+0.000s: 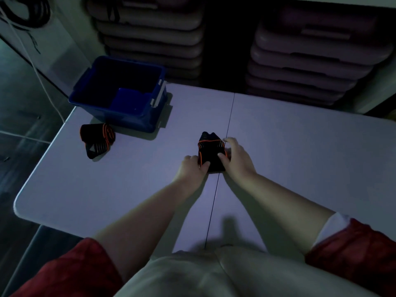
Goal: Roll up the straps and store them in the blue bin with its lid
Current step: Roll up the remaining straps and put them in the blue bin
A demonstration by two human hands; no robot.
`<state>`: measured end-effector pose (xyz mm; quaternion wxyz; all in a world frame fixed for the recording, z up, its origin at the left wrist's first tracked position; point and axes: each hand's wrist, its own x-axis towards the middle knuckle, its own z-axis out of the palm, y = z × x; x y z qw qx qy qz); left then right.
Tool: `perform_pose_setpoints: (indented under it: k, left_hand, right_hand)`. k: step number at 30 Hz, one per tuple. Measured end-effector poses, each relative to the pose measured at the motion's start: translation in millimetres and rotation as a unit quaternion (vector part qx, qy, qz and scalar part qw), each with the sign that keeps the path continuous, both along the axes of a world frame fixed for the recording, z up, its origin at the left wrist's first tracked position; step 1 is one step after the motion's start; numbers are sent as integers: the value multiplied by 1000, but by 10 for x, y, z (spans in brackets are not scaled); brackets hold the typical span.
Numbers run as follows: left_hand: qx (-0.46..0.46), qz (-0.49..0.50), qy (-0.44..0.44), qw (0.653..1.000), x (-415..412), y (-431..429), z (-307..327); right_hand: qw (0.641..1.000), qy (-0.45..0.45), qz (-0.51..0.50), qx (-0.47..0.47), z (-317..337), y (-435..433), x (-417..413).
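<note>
A black strap with orange stripes (211, 150) lies partly rolled at the middle of the white table (300, 157). My left hand (191, 168) grips its left side and my right hand (234, 156) grips its right side, thumbs pressed on top. A second black and orange strap (97, 138), rolled with a loose tail, rests on the table near the left edge. Just behind it stands the blue bin (120, 91), open, with a blue lid-like panel (128, 98) leaning inside it.
The table has a seam down its middle and a rounded front-left corner (19, 204). Stacks of grey step platforms (310, 54) stand behind the table. A white cable (42, 82) hangs at the left over the dark floor.
</note>
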<state>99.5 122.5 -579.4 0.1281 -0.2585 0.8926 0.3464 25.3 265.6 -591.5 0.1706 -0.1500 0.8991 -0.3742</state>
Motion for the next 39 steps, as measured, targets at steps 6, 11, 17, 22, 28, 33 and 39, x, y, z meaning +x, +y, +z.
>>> perform_pose_setpoints:
  k: [6,11,17,22,28,33,39]
  left_hand:
    - [48,56,-92,993,-180,-43,80]
    - [93,98,-80,988,-206,-79,103]
    - [170,155,28,973,33,-166,81]
    - [262,206,156,930,230,-177,137]
    - [214,137,109,961,438,-689,259]
    - [259,60,113,957,645,-1221,413]
    - [289,30,122,949,727,-1900,760]
  right_hand:
    - [980,44,187,48,-26,122,150]
    - [981,60,184,27,-10,76,-76]
    - [979,21,201,38,142,-53,-86]
    - [987,-50,153,17,197,-298,240]
    - [986,-121,99,-58,220,-651,681]
    - [979,-145,93,-108,366,-1010,836]
    - [970,-130,98,-179,616,-1534,908]
